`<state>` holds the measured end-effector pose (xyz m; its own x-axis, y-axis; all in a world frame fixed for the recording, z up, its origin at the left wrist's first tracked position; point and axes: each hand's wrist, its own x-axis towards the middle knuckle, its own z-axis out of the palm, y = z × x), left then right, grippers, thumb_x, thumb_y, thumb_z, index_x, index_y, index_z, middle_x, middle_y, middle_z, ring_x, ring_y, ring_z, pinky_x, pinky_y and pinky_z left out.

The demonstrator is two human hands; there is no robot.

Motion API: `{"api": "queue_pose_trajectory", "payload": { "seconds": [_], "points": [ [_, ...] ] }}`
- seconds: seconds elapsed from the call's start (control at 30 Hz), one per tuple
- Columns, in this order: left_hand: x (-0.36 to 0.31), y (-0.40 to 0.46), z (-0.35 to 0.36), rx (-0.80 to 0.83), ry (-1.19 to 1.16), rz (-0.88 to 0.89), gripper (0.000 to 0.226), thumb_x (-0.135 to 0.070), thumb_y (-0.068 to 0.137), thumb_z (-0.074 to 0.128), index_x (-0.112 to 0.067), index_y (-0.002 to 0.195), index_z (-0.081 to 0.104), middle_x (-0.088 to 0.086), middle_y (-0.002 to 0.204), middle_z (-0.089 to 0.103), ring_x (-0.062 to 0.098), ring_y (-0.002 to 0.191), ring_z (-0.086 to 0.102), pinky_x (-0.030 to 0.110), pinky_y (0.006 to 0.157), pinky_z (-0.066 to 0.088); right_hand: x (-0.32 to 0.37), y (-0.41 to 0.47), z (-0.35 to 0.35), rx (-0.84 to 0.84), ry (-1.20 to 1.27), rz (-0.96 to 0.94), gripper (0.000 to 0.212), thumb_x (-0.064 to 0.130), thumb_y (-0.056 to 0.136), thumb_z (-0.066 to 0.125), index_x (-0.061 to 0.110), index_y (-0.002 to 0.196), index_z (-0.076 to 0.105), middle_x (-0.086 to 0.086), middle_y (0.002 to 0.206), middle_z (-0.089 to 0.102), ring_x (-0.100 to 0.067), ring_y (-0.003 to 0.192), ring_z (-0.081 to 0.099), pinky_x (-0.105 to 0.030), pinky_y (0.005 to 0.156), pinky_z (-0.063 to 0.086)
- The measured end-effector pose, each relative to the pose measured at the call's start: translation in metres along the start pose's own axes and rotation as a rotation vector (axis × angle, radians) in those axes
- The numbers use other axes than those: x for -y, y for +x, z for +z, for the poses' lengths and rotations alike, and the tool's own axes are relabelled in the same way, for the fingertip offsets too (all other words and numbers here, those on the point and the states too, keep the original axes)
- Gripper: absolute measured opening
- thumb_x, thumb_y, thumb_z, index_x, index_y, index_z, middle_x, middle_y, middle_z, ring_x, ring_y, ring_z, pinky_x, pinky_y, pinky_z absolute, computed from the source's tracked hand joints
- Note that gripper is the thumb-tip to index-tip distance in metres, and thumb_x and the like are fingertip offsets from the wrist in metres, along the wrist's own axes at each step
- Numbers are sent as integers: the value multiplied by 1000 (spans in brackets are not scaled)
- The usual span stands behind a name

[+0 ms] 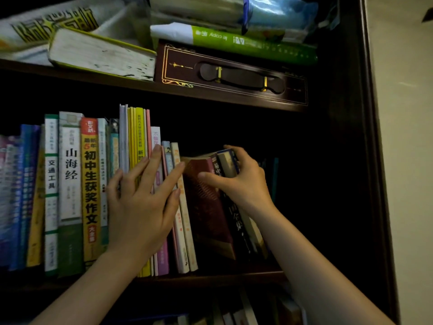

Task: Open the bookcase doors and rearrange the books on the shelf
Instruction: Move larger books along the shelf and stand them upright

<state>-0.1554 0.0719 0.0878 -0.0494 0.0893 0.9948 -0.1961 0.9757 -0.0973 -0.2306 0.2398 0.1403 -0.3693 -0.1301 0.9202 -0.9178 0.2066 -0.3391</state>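
**Both hands on the middle shelf's books**

The left hand (143, 198) lies flat, fingers straight, pressing the upright row of books (70, 184). Just right of it, the right hand (236, 177) grips a leaning cluster — a maroon book (203, 207) and darker volumes — fingers curled over their tops.

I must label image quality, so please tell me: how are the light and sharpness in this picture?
Head view: dim light, the shelf recess right of the right hand nearly black; the blue books at the left edge are blurred; wide-angle bending tilts the bookcase frame.
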Motion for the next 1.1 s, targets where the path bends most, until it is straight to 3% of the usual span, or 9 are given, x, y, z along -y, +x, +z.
{"api": "queue_pose_trajectory", "payload": {
  "seconds": [0.03,0.1,0.27,0.43,0.57,0.73,0.87,0.97,1.1],
  "points": [
    [0,0,0,4,-1,1,48,-42,94,32,-33,141,38,6,154,27,28,133,29,50,101,24,-1,-2,-1,71,43,-5,68,50,64,81,32,123,53,34,101,53,26,90,48,2,73,39],
    [1,-1,0,19,-5,5,48,-43,94,31,-34,141,36,7,154,26,28,134,29,50,101,24,-8,-7,-5,200,128,31,62,46,65,81,28,120,56,23,102,62,16,92,57,-7,74,48],
    [2,-1,-1,30,-29,1,48,-44,94,29,-32,140,37,7,154,28,27,134,28,51,103,23,-33,-22,-21,452,342,145,74,32,65,83,34,130,49,9,116,63,-5,102,64,-26,80,56],
    [3,0,-1,34,-32,14,48,-44,95,28,-33,141,35,8,154,27,28,134,28,51,103,23,-61,-33,-28,615,225,237,87,37,56,87,45,129,41,12,124,55,-4,111,57,-30,92,52],
    [1,-1,-1,33,-35,12,49,-45,94,28,-31,141,36,9,154,27,28,134,28,52,103,23,-65,-49,-21,553,211,245,58,27,67,81,43,111,47,11,110,61,2,100,61,-18,79,52],
    [-1,0,0,41,-49,-1,52,-46,94,25,-30,144,31,7,155,24,27,135,26,51,104,21,-57,-47,-18,473,179,190,55,33,61,85,46,103,52,14,102,66,-2,98,63,-29,85,55],
    [-1,1,0,40,-58,-6,53,-46,95,23,-31,144,32,7,154,26,29,134,28,52,102,24,-45,-52,2,376,227,177,57,29,60,89,41,106,56,13,104,69,-2,98,65,-35,88,55],
    [-1,2,-1,26,-95,-13,53,-46,94,22,-30,144,35,8,154,28,29,132,29,52,101,24,-34,-56,20,294,196,151,69,43,58,87,42,117,52,18,107,67,-1,103,62,-36,91,53],
    [0,1,-2,23,-115,-11,53,-45,95,21,-30,144,35,7,154,29,29,132,30,50,101,22,-35,-61,20,414,217,158,88,47,58,86,45,132,38,23,118,60,-1,113,57,-38,98,49]
  ]
}}
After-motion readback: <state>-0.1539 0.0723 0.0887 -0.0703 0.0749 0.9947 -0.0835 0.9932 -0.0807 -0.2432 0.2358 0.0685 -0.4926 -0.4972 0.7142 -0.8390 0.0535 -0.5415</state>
